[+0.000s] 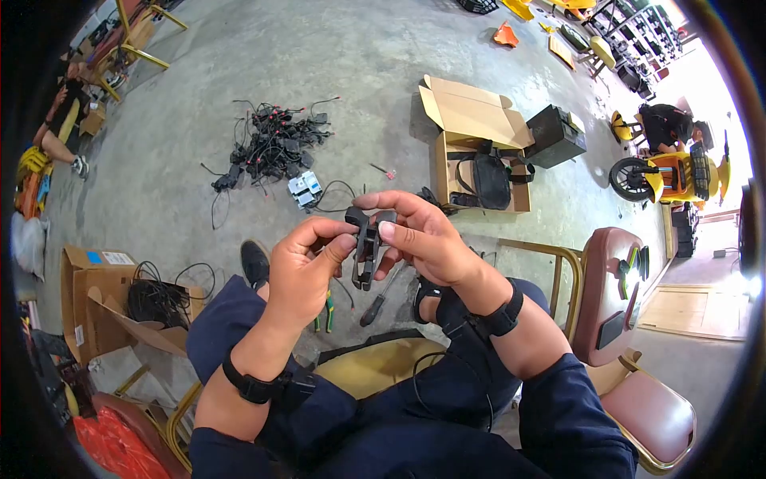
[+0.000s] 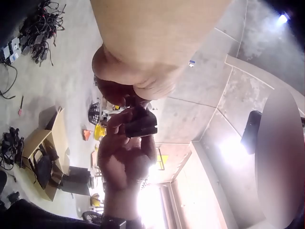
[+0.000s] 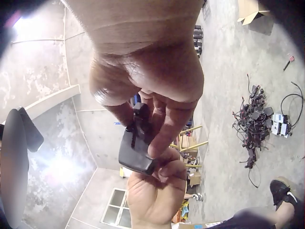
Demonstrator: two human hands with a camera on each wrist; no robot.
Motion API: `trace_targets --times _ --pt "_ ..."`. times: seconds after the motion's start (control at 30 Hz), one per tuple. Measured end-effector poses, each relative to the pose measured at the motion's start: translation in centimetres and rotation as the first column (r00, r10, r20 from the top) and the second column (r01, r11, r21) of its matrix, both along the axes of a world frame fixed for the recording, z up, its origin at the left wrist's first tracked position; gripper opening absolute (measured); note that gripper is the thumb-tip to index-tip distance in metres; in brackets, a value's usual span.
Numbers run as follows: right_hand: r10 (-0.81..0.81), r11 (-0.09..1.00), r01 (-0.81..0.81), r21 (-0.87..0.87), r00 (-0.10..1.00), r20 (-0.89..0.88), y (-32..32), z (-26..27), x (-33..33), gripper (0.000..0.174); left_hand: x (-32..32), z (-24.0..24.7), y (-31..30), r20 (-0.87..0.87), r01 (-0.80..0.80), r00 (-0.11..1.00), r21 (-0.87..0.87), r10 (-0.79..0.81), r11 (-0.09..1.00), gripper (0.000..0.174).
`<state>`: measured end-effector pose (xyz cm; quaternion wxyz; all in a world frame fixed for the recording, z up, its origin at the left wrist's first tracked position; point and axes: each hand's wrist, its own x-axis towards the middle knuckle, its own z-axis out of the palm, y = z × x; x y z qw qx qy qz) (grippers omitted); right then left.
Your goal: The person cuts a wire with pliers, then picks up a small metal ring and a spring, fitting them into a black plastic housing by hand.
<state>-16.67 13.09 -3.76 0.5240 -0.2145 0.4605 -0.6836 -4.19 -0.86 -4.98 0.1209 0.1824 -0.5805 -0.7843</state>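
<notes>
Both hands hold a small black plastic part (image 1: 366, 254) in front of the lap. In the head view it stands roughly upright, with a rounded top and a slot down its middle. My left hand (image 1: 307, 257) pinches its left side between thumb and fingers. Across from it, the thumb and fingers of my right hand (image 1: 427, 239) grip the other side. The right wrist view shows a smooth, broad face on the black part (image 3: 138, 150), and the left wrist view shows its dark end (image 2: 142, 123) at the right hand's fingertips.
A screwdriver (image 1: 372, 310) and green-yellow-handled pliers (image 1: 329, 311) lie between the feet. Beyond are a heap of black cabled modules (image 1: 275, 148) and an open cardboard box (image 1: 483, 209). A box of cables (image 1: 100, 299) stands left; a chair (image 1: 610, 263) is at right.
</notes>
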Motion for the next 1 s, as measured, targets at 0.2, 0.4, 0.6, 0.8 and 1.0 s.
trace_targets --times 0.2,0.4,0.6,0.8,1.0 --pt "0.015 0.999 -0.014 -0.039 1.0 0.018 0.04 0.01 -0.01 0.051 -0.05 0.39 0.04 0.024 -0.008 1.0 0.035 0.008 0.999 0.014" --pt "0.04 0.996 -0.038 -0.079 0.999 0.019 -0.1 0.05 0.02 0.051 0.03 0.25 -0.2 0.001 0.005 1.0 0.131 -0.005 0.991 0.015" --pt "0.04 0.994 -0.035 -0.102 0.998 0.05 -0.15 -0.26 0.15 0.048 0.03 0.55 -0.33 -0.029 0.015 1.0 0.097 -0.013 0.995 0.014" --pt "0.053 0.994 -0.051 -0.101 0.998 0.02 -0.14 -0.38 0.05 0.045 0.01 0.5 -0.34 -0.019 0.009 1.0 0.074 -0.007 0.997 0.015" --pt "0.033 0.995 -0.029 -0.096 0.998 0.045 -0.23 -0.32 0.09 0.044 -0.12 0.96 -0.12 0.011 -0.016 1.0 0.17 0.014 0.985 0.017"
